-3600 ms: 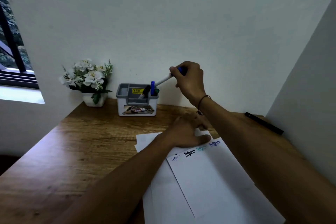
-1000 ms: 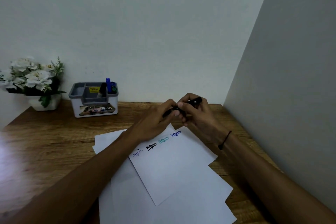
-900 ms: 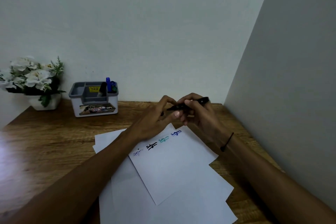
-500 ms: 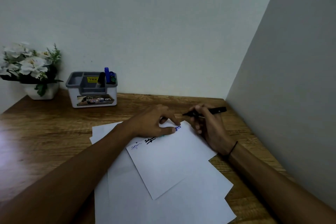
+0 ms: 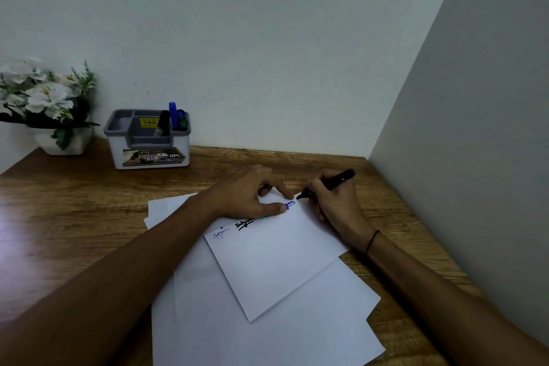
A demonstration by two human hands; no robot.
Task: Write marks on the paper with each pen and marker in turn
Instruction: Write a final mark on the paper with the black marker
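Right hand (image 5: pixel 335 202) curled in a writing pose, wrist and heel down on the far right edge of the top white paper sheet (image 5: pixel 276 258), thin dark band around the wrist. Grip closed around a slim matte black marker (image 5: pixel 326 184): fingers pinched low on the barrel, uncapped tip angled down and left to the sheet's far corner, blunt tail slanting up and right past the knuckles. Whether the tip actually touches the paper: cannot tell.

Left hand (image 5: pixel 252 196) palm-down just left of that grip, fingers arched and spread, fingertips pressed onto the sheet's far edge. Whether anything sits inside this hand's grip: cannot tell. Both bare forearms stretched in from the near edge, crossing over the paper.

Between the two hands, a small blue scribble (image 5: pixel 289 203), right at the left thumb's tip. Further left of the grip along the same edge, a bold black scribble (image 5: pixel 244 223) and a thin blue pen scribble (image 5: pixel 220 233). Top sheet smooth, flat, rectangular, turned at an angle on a loose fan of plain white sheets (image 5: pixel 267 330).

Beneath it all, a brown wood-grain desk (image 5: pixel 74 211), faintly glossy at the left. Well left of and beyond the grip, against the pale wall, a squat white-and-grey plastic organiser box (image 5: pixel 148 140) with compartments, holding a blue capped pen (image 5: pixel 173 114) upright with dark-capped markers beside it. Further left, white artificial flowers in a white pot (image 5: pixel 44 104).
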